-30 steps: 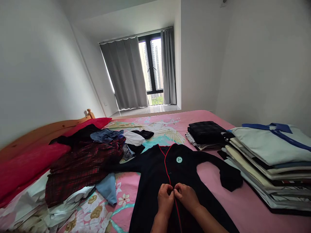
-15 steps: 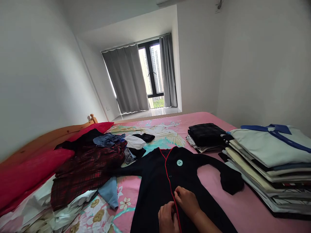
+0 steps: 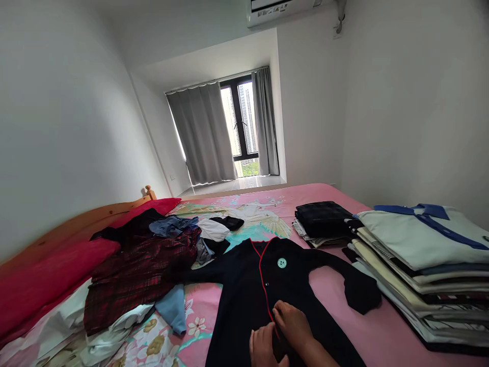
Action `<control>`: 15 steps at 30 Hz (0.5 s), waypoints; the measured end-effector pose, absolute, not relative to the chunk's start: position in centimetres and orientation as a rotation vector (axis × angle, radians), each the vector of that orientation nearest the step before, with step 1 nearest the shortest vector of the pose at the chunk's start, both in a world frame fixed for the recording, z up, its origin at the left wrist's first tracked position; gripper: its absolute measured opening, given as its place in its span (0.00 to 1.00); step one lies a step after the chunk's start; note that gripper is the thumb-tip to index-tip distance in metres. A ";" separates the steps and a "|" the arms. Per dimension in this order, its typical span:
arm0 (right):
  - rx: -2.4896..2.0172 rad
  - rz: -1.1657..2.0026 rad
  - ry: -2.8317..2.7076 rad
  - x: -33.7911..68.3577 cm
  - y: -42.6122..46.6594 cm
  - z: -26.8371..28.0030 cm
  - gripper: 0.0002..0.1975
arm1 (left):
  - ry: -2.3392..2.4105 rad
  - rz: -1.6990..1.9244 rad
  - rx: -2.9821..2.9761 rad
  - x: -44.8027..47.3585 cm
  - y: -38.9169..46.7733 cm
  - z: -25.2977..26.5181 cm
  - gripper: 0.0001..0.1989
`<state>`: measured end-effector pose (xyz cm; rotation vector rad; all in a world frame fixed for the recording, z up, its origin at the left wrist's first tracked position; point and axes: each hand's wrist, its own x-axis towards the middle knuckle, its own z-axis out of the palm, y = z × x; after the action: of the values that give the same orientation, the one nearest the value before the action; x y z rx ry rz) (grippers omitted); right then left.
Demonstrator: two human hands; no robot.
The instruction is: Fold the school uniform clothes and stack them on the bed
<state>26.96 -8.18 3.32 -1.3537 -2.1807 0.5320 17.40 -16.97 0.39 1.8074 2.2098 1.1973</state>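
Observation:
A black cardigan (image 3: 242, 295) with red trim lies spread out on the bed, its neck towards the window and both sleeves out to the sides. A round pale badge (image 3: 281, 263) is on its chest, and a button shows on the front edge. My left hand (image 3: 263, 346) and my right hand (image 3: 293, 323) are close together on the lower front opening. The fingers of each are bent and closed on the red-trimmed edge. Any button between them is hidden by the fingers.
Folded shirts form a tall stack (image 3: 416, 285) at the right, with a smaller dark folded pile (image 3: 324, 218) behind it. Loose clothes, among them a red plaid garment (image 3: 133, 280), are heaped on the left near red pillows (image 3: 57, 280). Beyond the bed is a curtained window (image 3: 202, 135).
The view has tilted up slightly, showing more of the air conditioner. Both hands stay on the front edge, the left thumb now more spread, and the red trim below them is less visible.

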 end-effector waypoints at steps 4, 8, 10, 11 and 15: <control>-1.387 0.564 -2.167 26.8 -8.1 3.6 0.11 | 2.172 1.150 1.732 17.1 -16.8 1.0 0.22; -1.398 0.599 -2.153 26.9 -8.3 3.8 0.10 | 2.086 1.148 1.716 16.5 -17.1 1.1 0.17; -1.394 0.614 -2.151 26.9 -8.4 3.9 0.10 | 2.103 1.113 1.711 16.7 -17.2 1.4 0.21; -1.391 0.625 -2.147 26.9 -8.5 3.9 0.10 | 2.134 1.087 1.698 16.9 -17.1 1.6 0.22; -1.378 0.724 -2.110 27.1 -8.7 4.0 0.09 | 2.264 0.969 1.624 17.8 -16.7 2.5 0.26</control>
<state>27.10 -8.68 4.01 -1.3781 -2.1099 0.7245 17.75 -16.70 2.51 1.6240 2.2638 0.9688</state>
